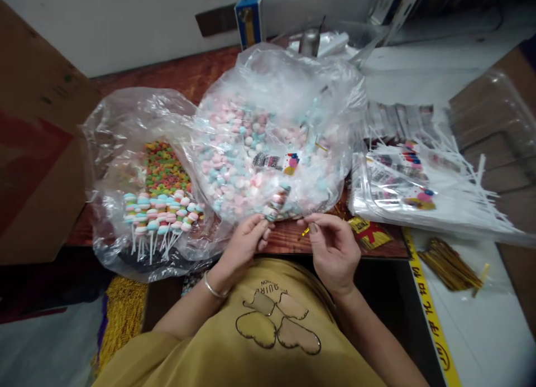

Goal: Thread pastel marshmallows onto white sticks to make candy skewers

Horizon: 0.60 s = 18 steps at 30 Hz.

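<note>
My left hand (249, 237) pinches the lower end of a small striped marshmallow pop (278, 200), which tilts up and to the right and seems to be in a clear wrapper. Just to the right, my right hand (335, 247) is closed, with a gold twist tie (306, 231) between thumb and finger. The two hands are a short way apart at the table's front edge. Behind them lies a big clear bag of pastel marshmallows (226, 169), with a printed wrapper (274, 162) on it. On the left, several marshmallow pops (161, 211) on white sticks lie together.
Colourful ring-shaped candies (165, 166) lie in another clear bag at left. Printed wrappers and white sticks (444, 202) are piled at right. Gold twist ties (452, 264) lie on the white surface, near a gold packet (371, 233). A cardboard box (42, 152) stands far left.
</note>
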Motion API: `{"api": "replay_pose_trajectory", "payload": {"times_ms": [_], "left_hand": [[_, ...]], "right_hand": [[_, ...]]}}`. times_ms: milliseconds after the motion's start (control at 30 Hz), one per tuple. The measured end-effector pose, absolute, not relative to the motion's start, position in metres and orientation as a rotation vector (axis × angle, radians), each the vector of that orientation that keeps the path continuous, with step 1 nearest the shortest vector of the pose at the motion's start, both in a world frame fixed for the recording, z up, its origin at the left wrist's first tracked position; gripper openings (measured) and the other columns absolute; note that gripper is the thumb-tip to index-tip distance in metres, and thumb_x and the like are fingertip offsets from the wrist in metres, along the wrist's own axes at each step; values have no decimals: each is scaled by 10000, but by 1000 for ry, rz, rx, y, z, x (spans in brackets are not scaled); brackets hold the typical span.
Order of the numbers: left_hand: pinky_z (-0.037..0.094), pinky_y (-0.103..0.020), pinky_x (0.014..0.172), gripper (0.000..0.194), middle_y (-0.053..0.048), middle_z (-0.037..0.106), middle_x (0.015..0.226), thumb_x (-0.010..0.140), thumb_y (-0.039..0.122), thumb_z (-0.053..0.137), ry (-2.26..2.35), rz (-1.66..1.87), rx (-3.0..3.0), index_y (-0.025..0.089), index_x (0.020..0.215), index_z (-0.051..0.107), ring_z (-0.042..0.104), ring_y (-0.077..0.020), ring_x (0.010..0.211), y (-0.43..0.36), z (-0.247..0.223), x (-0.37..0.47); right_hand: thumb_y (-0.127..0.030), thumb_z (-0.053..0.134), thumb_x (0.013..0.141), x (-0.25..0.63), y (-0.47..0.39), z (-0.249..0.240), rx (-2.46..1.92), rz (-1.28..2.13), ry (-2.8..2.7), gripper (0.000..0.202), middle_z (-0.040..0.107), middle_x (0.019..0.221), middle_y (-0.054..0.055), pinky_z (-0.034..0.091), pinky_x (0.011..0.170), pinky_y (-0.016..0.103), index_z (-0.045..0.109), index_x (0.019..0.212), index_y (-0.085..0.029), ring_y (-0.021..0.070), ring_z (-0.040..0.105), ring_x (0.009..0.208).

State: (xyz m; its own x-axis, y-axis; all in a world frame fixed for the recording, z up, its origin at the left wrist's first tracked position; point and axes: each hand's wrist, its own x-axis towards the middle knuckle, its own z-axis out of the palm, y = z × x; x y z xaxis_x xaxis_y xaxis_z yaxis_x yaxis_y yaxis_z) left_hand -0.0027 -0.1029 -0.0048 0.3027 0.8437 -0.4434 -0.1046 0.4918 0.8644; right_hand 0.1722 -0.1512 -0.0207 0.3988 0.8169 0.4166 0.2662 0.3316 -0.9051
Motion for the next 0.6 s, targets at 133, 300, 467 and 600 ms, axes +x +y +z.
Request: {"api": "replay_pose_trajectory", "payload": {"times_ms": [133, 300, 467, 600], "left_hand": [[310, -214, 527, 268, 24, 494, 636, 919, 371, 576, 1067, 564, 1261, 181, 730, 565, 407, -99, 551, -109, 0, 11], [386, -283, 684, 176, -56, 652, 794, 870, 115, 512, 1106, 620, 1866, 198, 796, 648, 533, -182, 705, -116, -3, 6], [361, -285, 683, 219, -44, 616, 750, 930, 149, 473, 1236, 626, 1996, 201, 765, 607, 521, -181, 696, -111, -2, -3], [362, -287, 722, 237, -29, 607, 768, 973, 222, 467, 1231, 640, 1899, 199, 764, 578, 528, -172, 733, -104, 1, 1]], "right_hand": [[-130, 694, 879, 176, -132, -18, -1122, -126, -1540, 311, 685, 1165, 76, 558, 934, 448, 643, 1130, -307, 250, 657, 1111], [-137, 648, 919, 186, -118, -28, -1015, -145, -2009, 311, 729, 1205, -4, 468, 1036, 479, 679, 1121, -372, 236, 625, 1195], [-101, 645, 908, 184, -134, -44, -946, -166, -2128, 292, 713, 1246, -14, 436, 1092, 489, 682, 1065, -345, 223, 553, 1312], [-79, 680, 865, 175, -143, -57, -994, -230, -1976, 283, 666, 1275, 29, 438, 1107, 517, 687, 1025, -314, 260, 426, 1424]]}}
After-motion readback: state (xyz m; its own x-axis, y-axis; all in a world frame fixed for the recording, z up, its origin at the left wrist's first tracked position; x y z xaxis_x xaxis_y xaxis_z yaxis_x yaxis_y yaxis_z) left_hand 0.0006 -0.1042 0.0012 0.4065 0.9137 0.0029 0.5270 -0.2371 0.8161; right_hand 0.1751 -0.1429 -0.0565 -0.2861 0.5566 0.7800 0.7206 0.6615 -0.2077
